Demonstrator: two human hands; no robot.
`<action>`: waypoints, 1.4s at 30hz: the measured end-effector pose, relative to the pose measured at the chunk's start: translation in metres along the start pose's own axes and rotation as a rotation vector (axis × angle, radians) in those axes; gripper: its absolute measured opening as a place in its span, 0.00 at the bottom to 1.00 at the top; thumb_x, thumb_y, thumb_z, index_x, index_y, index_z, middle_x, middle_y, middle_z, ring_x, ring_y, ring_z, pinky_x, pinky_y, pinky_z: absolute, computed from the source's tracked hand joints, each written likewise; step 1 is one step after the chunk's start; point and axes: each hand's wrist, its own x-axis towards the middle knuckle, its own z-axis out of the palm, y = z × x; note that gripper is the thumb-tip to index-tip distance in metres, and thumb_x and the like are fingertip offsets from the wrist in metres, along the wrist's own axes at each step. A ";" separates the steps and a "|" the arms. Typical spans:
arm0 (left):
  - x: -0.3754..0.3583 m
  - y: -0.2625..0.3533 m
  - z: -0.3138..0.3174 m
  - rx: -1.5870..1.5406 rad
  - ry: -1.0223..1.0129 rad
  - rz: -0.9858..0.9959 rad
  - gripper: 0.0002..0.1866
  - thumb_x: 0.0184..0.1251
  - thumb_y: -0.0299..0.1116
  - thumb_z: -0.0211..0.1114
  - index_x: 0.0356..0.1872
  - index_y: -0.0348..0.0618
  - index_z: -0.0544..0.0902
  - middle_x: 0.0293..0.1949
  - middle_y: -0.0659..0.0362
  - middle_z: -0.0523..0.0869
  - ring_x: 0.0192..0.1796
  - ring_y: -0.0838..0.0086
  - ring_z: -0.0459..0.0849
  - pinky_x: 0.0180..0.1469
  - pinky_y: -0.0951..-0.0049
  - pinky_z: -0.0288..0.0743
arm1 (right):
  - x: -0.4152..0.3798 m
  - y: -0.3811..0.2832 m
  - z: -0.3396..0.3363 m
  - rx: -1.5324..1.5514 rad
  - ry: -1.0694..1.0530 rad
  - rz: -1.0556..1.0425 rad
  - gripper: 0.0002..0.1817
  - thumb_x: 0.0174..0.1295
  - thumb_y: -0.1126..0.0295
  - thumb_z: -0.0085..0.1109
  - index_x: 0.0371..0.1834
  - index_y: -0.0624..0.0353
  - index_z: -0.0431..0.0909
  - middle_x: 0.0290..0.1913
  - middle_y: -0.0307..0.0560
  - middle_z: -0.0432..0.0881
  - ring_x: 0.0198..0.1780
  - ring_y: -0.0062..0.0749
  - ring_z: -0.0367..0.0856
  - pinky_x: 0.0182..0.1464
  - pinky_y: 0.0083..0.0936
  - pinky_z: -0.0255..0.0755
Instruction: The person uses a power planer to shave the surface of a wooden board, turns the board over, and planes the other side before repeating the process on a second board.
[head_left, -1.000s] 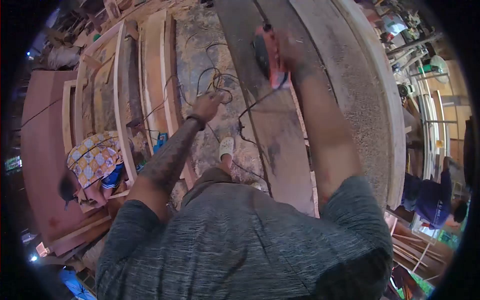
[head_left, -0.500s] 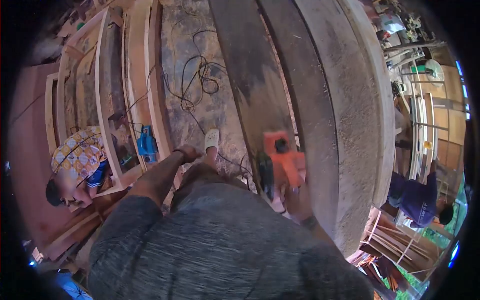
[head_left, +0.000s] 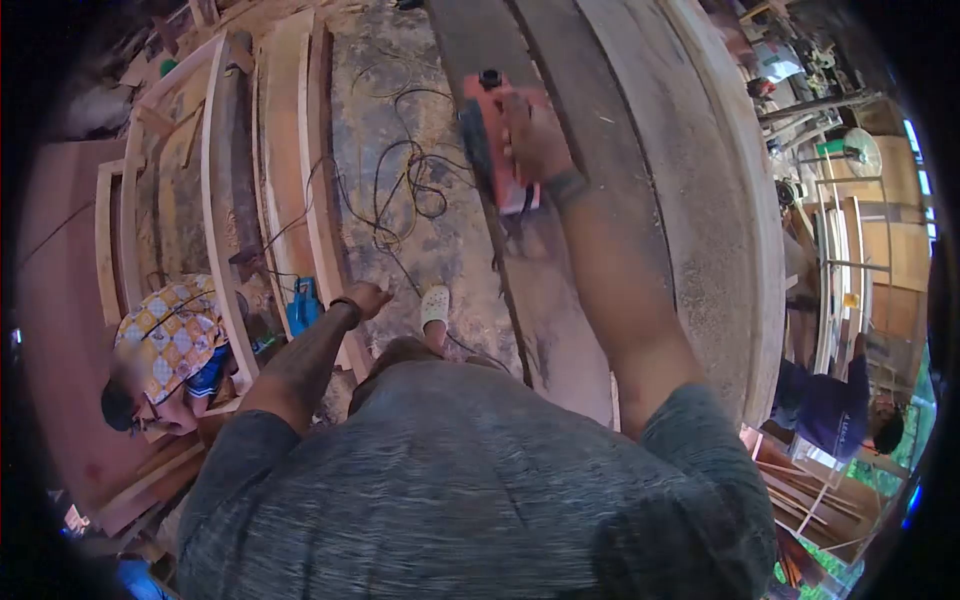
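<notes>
head view: surfacing seems under way, the right hand (head_left: pixel 535 140) clamped on a red power tool (head_left: pixel 490 105) at twelve o'clock, over a board (head_left: pixel 550 335). another pass would call for even pressure. left hand (head_left: pixel 369 298), apart at nine, has unclear fingers; the tool's underside is hidden.

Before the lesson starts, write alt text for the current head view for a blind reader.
A worker's right hand grips a red power tool on a plank; the left hand holds nothing near a blue tool. Looped cord lies on the floor; one person is at left, another at right.
</notes>
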 end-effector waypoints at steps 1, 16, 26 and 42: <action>-0.016 0.005 -0.017 0.020 -0.008 -0.039 0.30 0.76 0.58 0.56 0.48 0.37 0.90 0.47 0.39 0.90 0.52 0.42 0.88 0.59 0.49 0.80 | 0.025 -0.004 0.006 0.094 -0.014 0.184 0.25 0.77 0.40 0.52 0.50 0.52 0.82 0.27 0.35 0.74 0.23 0.19 0.72 0.23 0.26 0.68; -0.058 0.067 -0.018 0.182 -0.199 0.023 0.28 0.81 0.59 0.50 0.57 0.50 0.89 0.55 0.45 0.89 0.60 0.47 0.86 0.66 0.49 0.76 | -0.315 0.061 -0.054 -0.373 0.051 -0.334 0.31 0.79 0.50 0.50 0.76 0.58 0.65 0.63 0.61 0.75 0.60 0.49 0.78 0.56 0.40 0.72; -0.060 0.157 0.004 0.137 -0.301 0.016 0.31 0.72 0.62 0.57 0.55 0.47 0.91 0.61 0.48 0.89 0.65 0.52 0.85 0.68 0.57 0.77 | -0.611 0.097 -0.102 0.042 -0.059 0.353 0.36 0.77 0.62 0.46 0.86 0.61 0.53 0.26 0.48 0.79 0.28 0.36 0.79 0.33 0.35 0.74; -0.051 0.090 -0.095 0.103 -0.090 0.004 0.29 0.81 0.55 0.55 0.45 0.37 0.91 0.48 0.41 0.91 0.53 0.43 0.88 0.61 0.47 0.78 | -0.187 0.020 -0.013 -0.146 0.013 0.128 0.31 0.78 0.42 0.48 0.42 0.64 0.81 0.27 0.44 0.82 0.27 0.30 0.84 0.31 0.34 0.77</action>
